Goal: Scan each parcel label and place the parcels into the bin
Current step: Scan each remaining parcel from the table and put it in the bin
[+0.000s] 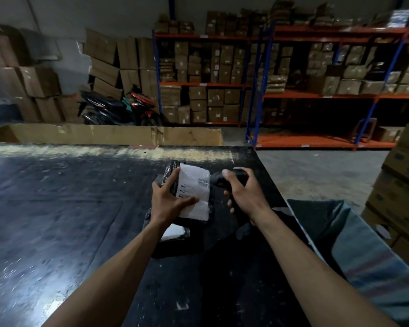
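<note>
- Fingers of our left hand point(169, 200) are spread flat across a black-wrapped parcel point(189, 194): the index finger reaches up its left edge, and the thumb presses onto the white label point(195, 185).
- Fingers of our right hand point(240, 192) are curled tight around the grip of a dark handheld scanner point(223, 179), whose nose points left at the label, just beside it.
- The parcel sits near the far right part of a scuffed black table point(57, 197), on top of or just above a second wrapped parcel point(175, 233) that peeks out beneath our left wrist; we cannot tell whether the two touch.
- We judge the parcel to be light and soft. Its glossy plastic wrap looks slippery and crinkled, so a grip across the long edges, clear of the label, should serve best.
- To our right, past the table's edge, lies a bluish woven sack or bin point(364, 244), open toward us; it is likely where parcels go.
- Nothing stands between parcel and sack except our right arm and the scanner.
- Beyond the table we see a long cardboard box point(104, 134), a parked motorbike point(118, 107), and orange-and-blue shelving point(293, 90) stacked with cartons.
</note>
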Action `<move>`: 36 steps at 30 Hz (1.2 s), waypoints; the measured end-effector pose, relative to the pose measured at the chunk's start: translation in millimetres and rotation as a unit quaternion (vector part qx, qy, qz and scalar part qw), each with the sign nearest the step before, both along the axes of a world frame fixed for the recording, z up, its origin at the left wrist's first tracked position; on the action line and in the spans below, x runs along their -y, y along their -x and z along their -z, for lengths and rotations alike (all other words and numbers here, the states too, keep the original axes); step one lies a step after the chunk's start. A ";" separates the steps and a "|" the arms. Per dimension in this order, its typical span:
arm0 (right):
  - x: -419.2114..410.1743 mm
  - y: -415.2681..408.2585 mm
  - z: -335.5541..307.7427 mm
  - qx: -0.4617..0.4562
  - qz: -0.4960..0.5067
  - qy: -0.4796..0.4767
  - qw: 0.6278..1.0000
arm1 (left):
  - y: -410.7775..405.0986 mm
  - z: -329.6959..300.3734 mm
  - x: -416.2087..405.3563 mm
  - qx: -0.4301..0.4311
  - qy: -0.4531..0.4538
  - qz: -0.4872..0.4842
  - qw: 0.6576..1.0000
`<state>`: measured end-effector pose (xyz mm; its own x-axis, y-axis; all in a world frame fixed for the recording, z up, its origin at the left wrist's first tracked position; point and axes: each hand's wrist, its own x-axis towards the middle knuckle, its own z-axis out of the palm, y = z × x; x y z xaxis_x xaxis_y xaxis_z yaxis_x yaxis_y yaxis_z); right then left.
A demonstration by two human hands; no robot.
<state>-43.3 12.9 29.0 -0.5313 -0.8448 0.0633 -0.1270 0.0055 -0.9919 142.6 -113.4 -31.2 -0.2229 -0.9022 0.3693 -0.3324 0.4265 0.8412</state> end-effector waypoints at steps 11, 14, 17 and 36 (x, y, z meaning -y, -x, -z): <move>-11.9 10.1 1.6 -0.009 0.033 0.008 0.999 | 24.1 7.6 -11.3 -0.006 0.018 0.033 0.999; -14.9 12.2 1.9 -0.017 0.039 -0.003 0.999 | 26.0 10.8 -11.6 -0.006 0.015 0.031 0.999; -18.2 15.3 7.0 -0.021 0.051 -0.037 0.998 | 26.2 7.9 -12.4 -0.015 -0.001 0.020 1.000; -68.3 18.2 138.4 -0.220 -0.005 -0.369 0.903 | 61.4 30.4 -26.0 -0.094 -0.121 0.063 0.986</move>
